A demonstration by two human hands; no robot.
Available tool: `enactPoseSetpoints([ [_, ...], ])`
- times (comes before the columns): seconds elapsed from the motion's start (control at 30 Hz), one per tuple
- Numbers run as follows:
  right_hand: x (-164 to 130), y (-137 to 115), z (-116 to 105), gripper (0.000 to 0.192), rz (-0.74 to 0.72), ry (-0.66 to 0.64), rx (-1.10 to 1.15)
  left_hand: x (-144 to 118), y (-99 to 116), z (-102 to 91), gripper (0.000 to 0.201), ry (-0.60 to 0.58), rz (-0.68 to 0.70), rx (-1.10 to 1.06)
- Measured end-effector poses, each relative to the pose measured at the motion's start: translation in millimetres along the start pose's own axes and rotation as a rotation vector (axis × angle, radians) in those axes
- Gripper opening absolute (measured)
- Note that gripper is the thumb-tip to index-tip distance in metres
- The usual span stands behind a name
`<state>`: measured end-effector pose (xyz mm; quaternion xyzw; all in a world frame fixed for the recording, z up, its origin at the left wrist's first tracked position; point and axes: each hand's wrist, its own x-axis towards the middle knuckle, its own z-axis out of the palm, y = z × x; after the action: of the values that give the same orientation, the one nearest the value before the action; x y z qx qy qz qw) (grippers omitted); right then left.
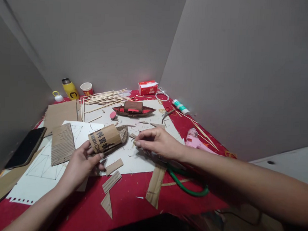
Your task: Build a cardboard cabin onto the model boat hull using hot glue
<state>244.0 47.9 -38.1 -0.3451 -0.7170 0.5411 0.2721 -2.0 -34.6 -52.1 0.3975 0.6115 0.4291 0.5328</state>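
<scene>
My left hand [80, 163] is closed on the near end of a small cardboard boat [105, 137] with a curved, printed roof and a ribbed, pointed end facing right. Just right of that tip, my right hand [159, 142] is pinched. A tiny pale bit shows at its fingertips, too small to name. Behind both hands stands a finished-looking dark brown boat model [134, 109] with red panels and a rounded cabin. Cardboard strips [114, 166] lie beneath the held boat. Green-handled scissors [186, 189] are partly hidden under my right forearm.
A pink glue gun [196, 140] lies at right. Thin wooden sticks [106, 97] are piled at the back, near a yellow bottle [69, 89], a paper cup [87, 89] and a red tissue box [148, 87]. At left are a phone [26, 147], corrugated cardboard [62, 142] and a drawn sheet [38, 179].
</scene>
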Motion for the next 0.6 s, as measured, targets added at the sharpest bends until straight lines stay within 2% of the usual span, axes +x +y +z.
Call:
enactPoseSetpoints([
  [0.23, 11.1, 2.7, 10.3, 0.011, -0.079, 0.038, -0.026, 12.9, 1.2, -7.4, 0.049, -0.019, 0.068, 0.121],
  [0.4, 18.3, 6.7, 21.4, 0.010, -0.124, 0.047, -0.092, 22.3, 1.7, -14.8, 0.051, -0.051, 0.086, 0.116],
  [0.6, 21.1, 9.6, 31.1, 0.011, -0.153, 0.062, -0.172, 18.0, 0.7, -12.3, 0.053, -0.033, 0.078, 0.111],
])
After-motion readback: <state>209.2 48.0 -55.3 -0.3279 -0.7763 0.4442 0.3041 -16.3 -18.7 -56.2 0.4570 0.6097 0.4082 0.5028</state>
